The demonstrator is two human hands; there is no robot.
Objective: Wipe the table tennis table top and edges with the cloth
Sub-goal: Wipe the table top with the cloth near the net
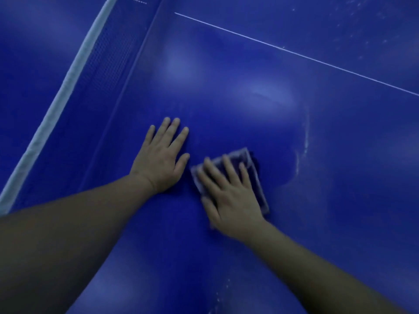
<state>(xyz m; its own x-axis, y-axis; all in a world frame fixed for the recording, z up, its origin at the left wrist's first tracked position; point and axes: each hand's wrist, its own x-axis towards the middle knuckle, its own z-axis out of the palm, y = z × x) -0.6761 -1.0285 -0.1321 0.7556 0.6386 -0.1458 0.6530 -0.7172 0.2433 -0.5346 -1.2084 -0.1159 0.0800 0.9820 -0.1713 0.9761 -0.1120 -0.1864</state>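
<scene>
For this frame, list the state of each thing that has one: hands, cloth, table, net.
Left hand: flat on the table, fingers spread, holding nothing.
Right hand: pressing the cloth, fingers straight.
Cloth: folded, flat under the right hand.
Table top: glossy, pale streaks right of the cloth.
Net: up, taut.

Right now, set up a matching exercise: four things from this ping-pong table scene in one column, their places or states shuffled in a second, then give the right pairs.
Things
1. left hand
2. right hand
3. folded bluish wiping cloth
4. white-taped table tennis net

Places or states
A. runs diagonally along the far left
B. flat on the bare blue table top, fingers spread
C. pinned under a palm
D. pressing down on fabric, fingers straight

Pairs: 1-B, 2-D, 3-C, 4-A
</scene>
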